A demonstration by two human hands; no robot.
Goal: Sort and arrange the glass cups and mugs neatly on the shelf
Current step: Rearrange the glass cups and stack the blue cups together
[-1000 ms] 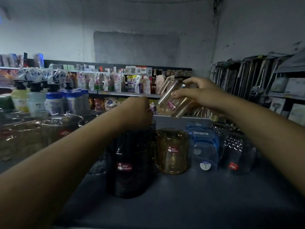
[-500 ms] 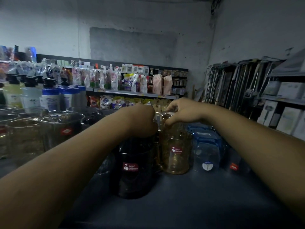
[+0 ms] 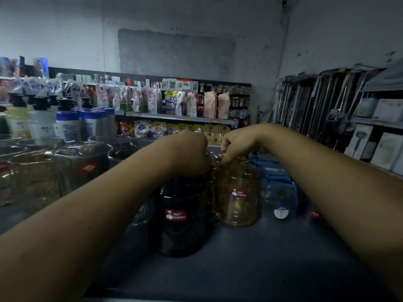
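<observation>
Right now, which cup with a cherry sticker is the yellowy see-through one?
The amber cup, whose rim the right hand pinches. The black cup beside it, under the left hand, is dark.

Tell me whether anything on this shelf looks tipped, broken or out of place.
Nothing looks tipped, spilled or broken, though the light is dim. The dark mug stands forward of the amber mug beside it, out of line. Both stand upright under the left hand and right hand.

R hand (image 3: 237,147) now down at amber mug (image 3: 238,192) rim (was up).
</observation>
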